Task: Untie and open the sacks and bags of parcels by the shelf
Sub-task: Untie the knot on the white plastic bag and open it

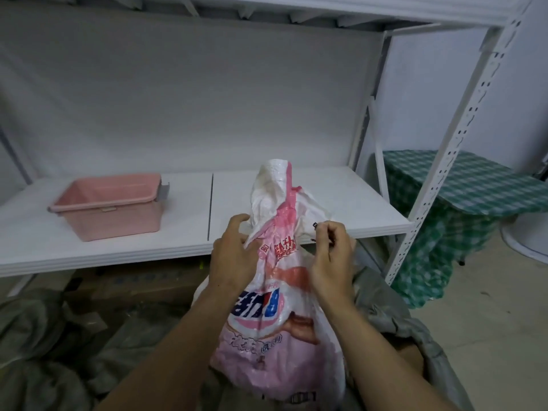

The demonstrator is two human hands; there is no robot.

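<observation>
A pink and white woven sack [272, 321] with printed lettering stands upright in front of the white shelf [326, 197], its gathered neck rising above the shelf board. My left hand [234, 256] grips the sack's neck from the left. My right hand [329, 256] pinches a thin string or tie at the right side of the neck, fingers curled. The sack's bottom is out of frame.
A pink plastic basket [109, 203] sits on the shelf at the left. Grey-green sacks [44, 336] lie on the floor left and right of the pink sack [394, 315]. Cardboard boxes [133, 283] lie under the shelf. A green checked cloth [462, 197] covers something at the right.
</observation>
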